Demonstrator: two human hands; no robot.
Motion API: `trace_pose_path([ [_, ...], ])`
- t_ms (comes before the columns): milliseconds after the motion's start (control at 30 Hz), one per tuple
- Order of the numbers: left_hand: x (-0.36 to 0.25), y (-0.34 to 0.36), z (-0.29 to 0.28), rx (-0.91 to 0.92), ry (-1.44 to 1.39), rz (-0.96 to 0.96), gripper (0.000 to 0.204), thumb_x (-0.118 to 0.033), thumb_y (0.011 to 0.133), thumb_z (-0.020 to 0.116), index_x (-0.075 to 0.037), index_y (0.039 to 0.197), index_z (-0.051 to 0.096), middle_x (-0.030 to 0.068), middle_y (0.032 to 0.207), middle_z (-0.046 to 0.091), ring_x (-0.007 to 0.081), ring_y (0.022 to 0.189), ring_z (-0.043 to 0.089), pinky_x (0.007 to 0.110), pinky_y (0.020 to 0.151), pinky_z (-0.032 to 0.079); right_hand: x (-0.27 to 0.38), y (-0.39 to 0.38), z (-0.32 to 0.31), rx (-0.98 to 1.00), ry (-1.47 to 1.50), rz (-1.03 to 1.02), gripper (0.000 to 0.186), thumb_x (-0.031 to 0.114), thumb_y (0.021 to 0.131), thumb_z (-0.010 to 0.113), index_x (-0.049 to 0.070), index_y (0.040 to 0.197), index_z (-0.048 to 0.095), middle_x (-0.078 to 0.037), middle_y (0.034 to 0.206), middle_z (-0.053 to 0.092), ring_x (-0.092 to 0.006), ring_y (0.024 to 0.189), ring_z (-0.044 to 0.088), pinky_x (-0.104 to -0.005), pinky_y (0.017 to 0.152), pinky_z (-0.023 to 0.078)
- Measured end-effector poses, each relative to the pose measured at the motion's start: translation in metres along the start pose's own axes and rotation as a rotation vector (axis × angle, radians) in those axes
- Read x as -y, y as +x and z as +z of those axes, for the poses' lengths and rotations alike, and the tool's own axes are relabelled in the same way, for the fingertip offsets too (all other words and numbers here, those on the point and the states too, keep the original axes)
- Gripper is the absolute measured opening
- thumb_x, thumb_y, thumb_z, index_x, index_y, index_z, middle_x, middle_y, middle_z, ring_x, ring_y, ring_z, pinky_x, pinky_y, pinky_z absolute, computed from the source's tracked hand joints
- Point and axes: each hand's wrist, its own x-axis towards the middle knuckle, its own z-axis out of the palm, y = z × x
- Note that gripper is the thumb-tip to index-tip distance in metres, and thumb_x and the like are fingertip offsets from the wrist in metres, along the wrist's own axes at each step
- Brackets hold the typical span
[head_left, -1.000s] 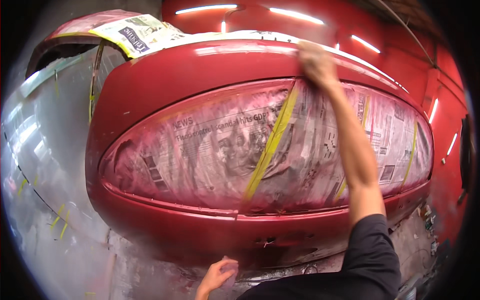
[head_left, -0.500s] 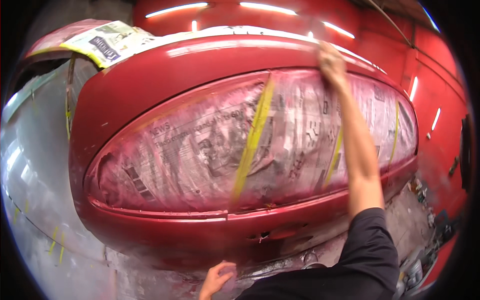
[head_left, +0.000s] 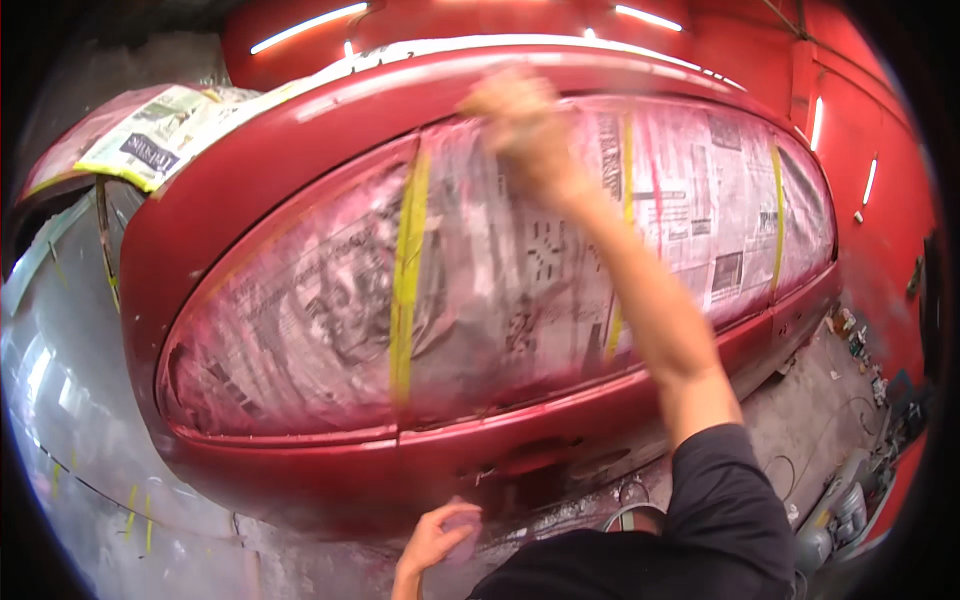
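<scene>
A red car body (head_left: 260, 190) lies before me, its side windows covered with newspaper (head_left: 330, 310) and strips of yellow tape (head_left: 410, 270). My right hand (head_left: 520, 125) is against the curved red panel above the windows, near the top of the left tape strip. Motion smears its fingers, and whether anything is under them is hidden. Low in front of the body, my left hand (head_left: 435, 537) has its fingers curled round a thin pinkish piece (head_left: 463, 530), perhaps a sanding sheet; it is apart from the car.
Newspaper edged with yellow tape (head_left: 150, 135) covers part of the car at far left. A grey panel (head_left: 70, 330) curves along the left. A round-rimmed container (head_left: 635, 517) stands by my right sleeve. Cans and clutter (head_left: 840, 510) lie on the floor at right, beside a red wall (head_left: 880, 110).
My right hand has swept left along the panel above the windows. The view has shifted somewhat to the right. My left hand stays low, still with the pinkish piece.
</scene>
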Motion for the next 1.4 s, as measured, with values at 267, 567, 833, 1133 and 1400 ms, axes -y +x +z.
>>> trace_pose_path([
  [267,-0.027,0.029,0.041,-0.126,0.019,0.029,0.035,-0.004,0.095,0.076,-0.003,0.129,0.074,0.0052,0.113,0.076,0.0136,0.107,0.071,0.031,0.099,0.055,-0.1,-0.03,-0.065,0.055,-0.239,0.126,0.028,0.009,0.101,0.057,0.008,0.12,0.077,-0.013,0.11,0.077,-0.0256,0.103,0.075,-0.0412,0.094,0.061],
  [567,-0.023,0.074,0.066,0.097,-0.035,0.018,0.034,-0.007,0.097,0.076,-0.002,0.131,0.072,0.0062,0.116,0.075,0.015,0.111,0.07,0.033,0.102,0.053,-0.002,0.038,0.024,-0.246,-0.029,-0.066,0.021,0.011,0.086,0.062,0.016,0.099,0.078,-0.01,0.095,0.073,-0.0288,0.096,0.07,-0.0438,0.089,0.057],
  [833,-0.005,0.041,0.052,-0.101,-0.255,-0.084,0.034,0.001,0.096,0.073,0.0,0.129,0.072,0.0074,0.116,0.076,0.0178,0.107,0.075,0.033,0.098,0.058,-0.226,-0.008,-0.097,0.167,-0.276,0.533,0.036,0.032,0.107,0.047,0.005,0.105,0.071,-0.022,0.089,0.071,-0.0372,0.081,0.072,-0.0497,0.077,0.058],
  [1133,-0.055,0.094,0.067,0.029,0.088,0.025,0.035,-0.003,0.098,0.074,-0.001,0.132,0.07,0.0082,0.123,0.073,0.0159,0.114,0.07,0.033,0.104,0.054,-0.122,0.02,-0.015,-0.01,0.202,0.149,0.028,0.017,0.089,0.051,0.009,0.11,0.069,-0.02,0.108,0.073,-0.0362,0.101,0.072,-0.0493,0.088,0.059],
  [1400,-0.025,0.08,0.071,-0.087,0.043,0.013,0.045,-0.006,0.094,0.077,0.0,0.136,0.063,0.0088,0.121,0.073,0.0171,0.11,0.07,0.033,0.101,0.055,-0.16,-0.02,-0.031,-0.19,-0.085,0.145,0.022,0.006,0.095,0.049,0.0,0.101,0.07,-0.019,0.103,0.077,-0.0329,0.089,0.074,-0.0463,0.089,0.06],
])
